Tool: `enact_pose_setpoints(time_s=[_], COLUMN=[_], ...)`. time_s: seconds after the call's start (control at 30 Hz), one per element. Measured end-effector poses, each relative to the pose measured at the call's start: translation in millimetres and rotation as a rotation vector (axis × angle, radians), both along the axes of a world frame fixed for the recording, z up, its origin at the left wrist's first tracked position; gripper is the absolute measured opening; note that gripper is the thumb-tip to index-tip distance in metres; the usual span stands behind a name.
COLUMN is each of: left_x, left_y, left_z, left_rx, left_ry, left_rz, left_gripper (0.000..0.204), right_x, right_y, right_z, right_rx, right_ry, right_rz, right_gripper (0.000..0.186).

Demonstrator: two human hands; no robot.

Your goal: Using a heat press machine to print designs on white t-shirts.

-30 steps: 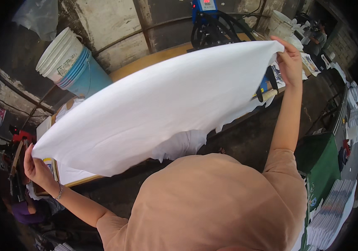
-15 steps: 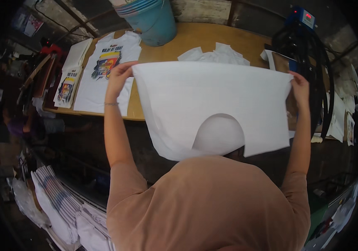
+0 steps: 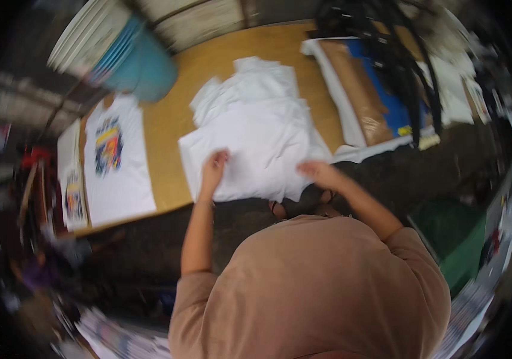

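Note:
A white sleeveless garment (image 3: 250,140) lies spread and wrinkled near the front edge of the table, over a crumpled heap of white cloth (image 3: 262,75). My left hand (image 3: 214,167) hovers at the left part of the garment, its fingers loosely curled and somewhat blurred. Over the garment's right edge, my right hand (image 3: 318,172) has its fingers stretched out toward the left. Neither hand visibly grips the fabric; blur hides whether the fingertips touch it.
A printed white tank top (image 3: 112,155) lies on the wooden table (image 3: 166,161), beside stacked prints (image 3: 73,194). Behind stand nested buckets (image 3: 154,69). A black-framed machine (image 3: 387,54) and a brown sheet (image 3: 357,93) are right. A green box-like thing (image 3: 450,236) stands lower right.
The white garment, held stretched in the air by both hands, now lies on the table. Both hands have let go and come closer together and lower. The view has turned to the right.

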State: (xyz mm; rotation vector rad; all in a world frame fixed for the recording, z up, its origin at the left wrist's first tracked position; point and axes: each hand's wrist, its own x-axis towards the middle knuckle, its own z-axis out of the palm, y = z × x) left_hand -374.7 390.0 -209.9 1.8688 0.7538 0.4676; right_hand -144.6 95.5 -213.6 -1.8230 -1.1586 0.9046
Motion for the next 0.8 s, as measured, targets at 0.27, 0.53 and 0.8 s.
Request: enact_pose_setpoints(time_s=[0.27, 0.53, 0.8], left_x=[110.8, 263.1, 396.4], left_y=[-240.0, -349.7, -423.2], left_z=[-31.9, 130.5, 187.2], left_rx=[-0.415, -0.054, 0.941], left_ry=[0.259, 0.093, -0.201], left_rz=[-1.057, -1.235, -0.56], left_gripper=[0.03, 0.024, 0.045], right_x=[-25.9, 19.1, 31.6], right_y=[-213.8, -385.5, -658.1], right_z=[36.9, 35.4, 78.1], right_rx=[-0.691, -0.482, -0.731], right_ry=[-0.078, -0.078, -0.834], right_rz=[-0.047, -0.859, -1.632], right_gripper=[0.026, 0.026, 0.043])
